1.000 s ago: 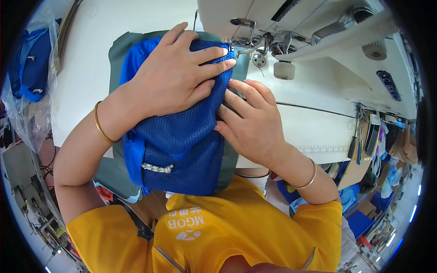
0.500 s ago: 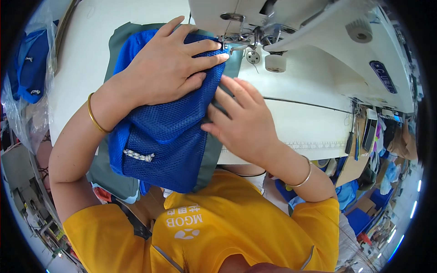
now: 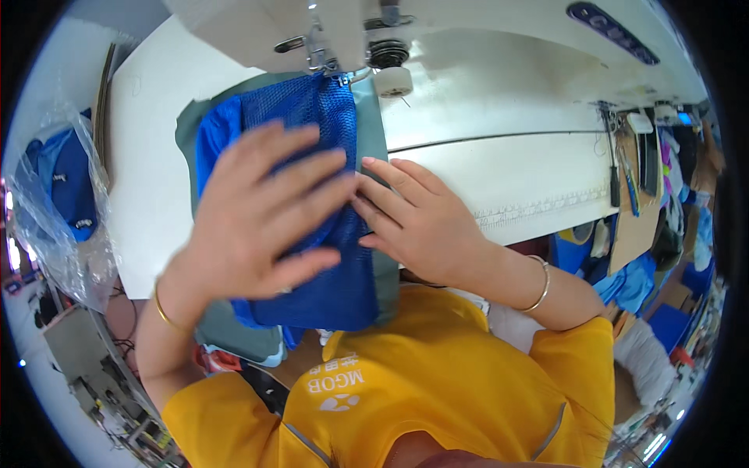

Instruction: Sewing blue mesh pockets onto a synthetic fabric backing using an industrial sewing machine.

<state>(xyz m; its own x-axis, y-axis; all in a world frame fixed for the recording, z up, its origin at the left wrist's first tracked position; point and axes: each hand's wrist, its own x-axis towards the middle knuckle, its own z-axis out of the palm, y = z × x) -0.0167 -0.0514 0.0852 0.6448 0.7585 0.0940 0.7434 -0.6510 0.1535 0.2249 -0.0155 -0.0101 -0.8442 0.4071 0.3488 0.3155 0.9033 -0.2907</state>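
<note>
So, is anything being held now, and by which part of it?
The left grip, spread open over the blue mesh fabric, holds nothing; the right grip is at the fabric's right edge, but whether it pinches there cannot be told.

Yellow short-sleeved shirt (image 3: 437,374), white emblem and lettering (image 3: 335,386) on the chest, grey piping (image 3: 550,431), plain gold bangle (image 3: 161,306) on left wrist, slim silvery bangle (image 3: 544,285) on right

In view were one left hand (image 3: 257,214) and one right hand (image 3: 425,222), two bracelets (image 3: 540,287) (one apiece), one sewing machine (image 3: 507,19), one blue mesh piece (image 3: 335,292), at least one grey-green fabric (image 3: 370,129), one yellow shirt (image 3: 449,366), one white worktable (image 3: 156,195), one ruler strip (image 3: 546,205) and one clear plastic bag (image 3: 66,261).
</note>
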